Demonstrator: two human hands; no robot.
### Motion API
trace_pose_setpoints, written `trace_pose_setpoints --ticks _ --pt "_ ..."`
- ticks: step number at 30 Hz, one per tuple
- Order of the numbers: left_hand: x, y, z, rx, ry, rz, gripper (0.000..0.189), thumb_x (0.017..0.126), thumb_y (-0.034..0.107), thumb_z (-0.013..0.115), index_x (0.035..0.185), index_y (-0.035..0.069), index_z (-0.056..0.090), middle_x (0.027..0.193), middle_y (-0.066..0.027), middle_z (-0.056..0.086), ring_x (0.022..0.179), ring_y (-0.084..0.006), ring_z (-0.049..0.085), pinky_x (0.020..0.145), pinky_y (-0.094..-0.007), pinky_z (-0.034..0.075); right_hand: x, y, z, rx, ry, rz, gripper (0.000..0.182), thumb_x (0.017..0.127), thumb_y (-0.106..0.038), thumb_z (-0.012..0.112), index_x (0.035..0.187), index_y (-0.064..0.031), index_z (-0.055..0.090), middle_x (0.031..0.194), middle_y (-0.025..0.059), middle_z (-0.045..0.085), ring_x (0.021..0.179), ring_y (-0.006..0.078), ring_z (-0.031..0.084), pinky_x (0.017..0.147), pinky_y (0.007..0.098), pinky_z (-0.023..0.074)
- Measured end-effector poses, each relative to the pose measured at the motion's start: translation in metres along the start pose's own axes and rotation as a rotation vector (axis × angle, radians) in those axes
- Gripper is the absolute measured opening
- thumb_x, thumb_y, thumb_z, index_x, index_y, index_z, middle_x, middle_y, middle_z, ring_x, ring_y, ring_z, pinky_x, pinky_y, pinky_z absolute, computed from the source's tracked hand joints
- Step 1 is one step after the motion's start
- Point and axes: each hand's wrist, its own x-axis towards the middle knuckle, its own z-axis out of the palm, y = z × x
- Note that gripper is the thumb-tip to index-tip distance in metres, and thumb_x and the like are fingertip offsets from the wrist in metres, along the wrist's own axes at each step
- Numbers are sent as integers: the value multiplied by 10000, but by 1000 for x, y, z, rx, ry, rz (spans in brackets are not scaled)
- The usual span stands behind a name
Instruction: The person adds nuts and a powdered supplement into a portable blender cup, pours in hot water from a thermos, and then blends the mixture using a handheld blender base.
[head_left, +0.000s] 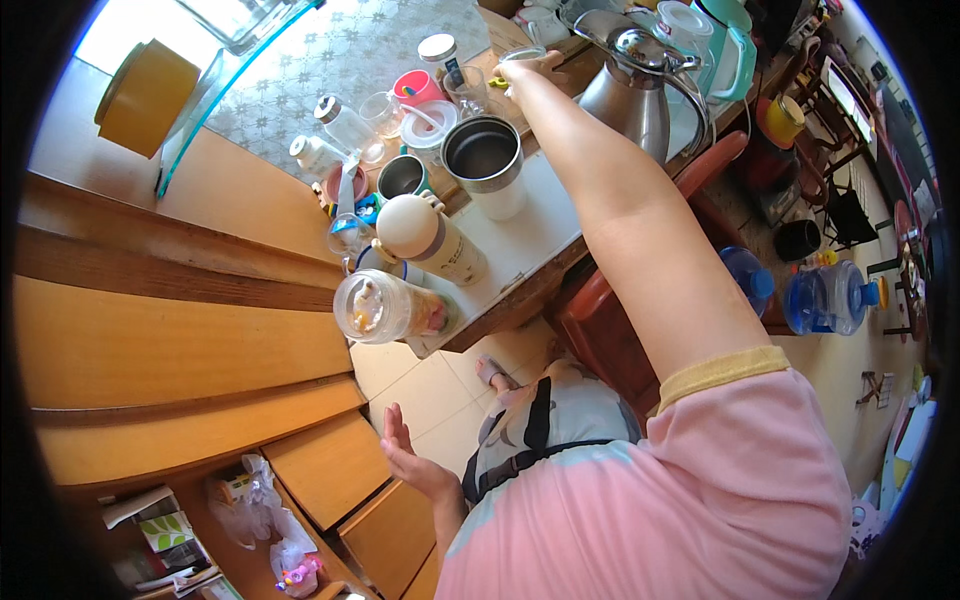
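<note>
My right hand reaches to the far side of the table, its fingers around a clear glass cup seen from above. Beside it stands a stainless steel vacuum jug. Nearer stand a white tumbler with a dark inside, a cream vacuum bottle and a clear lidded jar with mixed contents. A pink cup, a steel-lined mug and a glass bottle with a metal lid are grouped behind. My left hand hangs over the floor, fingers extended, holding nothing.
The white table has a worn wooden edge. A red-brown chair is tucked at it. Wooden drawers and an open compartment with plastic bags are at the lower left. Large blue water bottles stand at the right.
</note>
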Motion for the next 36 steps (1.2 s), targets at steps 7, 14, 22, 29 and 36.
trace_pose_setpoints --ticks 7,14,22,29,36 --pt "1 15 21 -3 -41 5 598 1084 351 192 1366 -51 534 1356 -173 604 1299 -252 530 1128 -390 341 -4 0 2 -31 11 12 945 576 -240 918 1328 -60 375 1376 190 487 1290 322 486 1049 402 460" --pt "-1 16 26 13 -82 23 594 1085 347 188 1364 -44 538 1351 -166 608 1292 -250 534 1118 -388 347 -10 -3 -2 -44 37 13 973 586 -255 909 1357 -49 350 1388 202 469 1306 334 466 1077 410 425" --pt "0 7 21 -17 -95 42 564 1083 339 210 1403 -29 492 1370 -170 578 1285 -257 529 1110 -393 352 -20 -12 7 -96 143 30 1006 597 -271 898 1389 -37 322 1401 215 449 1325 348 442 1109 418 384" --pt "7 11 29 35 -112 59 534 1038 180 440 1515 8 270 1461 -163 427 1271 -275 504 1098 -402 365 -39 -30 5 -118 302 -34 1036 607 -285 888 1417 -26 297 1412 227 431 1340 360 422 1138 426 349" --pt "23 25 53 79 -202 186 637 989 122 561 1528 33 234 1499 -159 380 1357 -282 425 1124 -403 330 -71 -38 -43 123 287 -526 1053 639 -275 862 1461 3 265 1431 247 393 1367 368 389 1164 435 310"
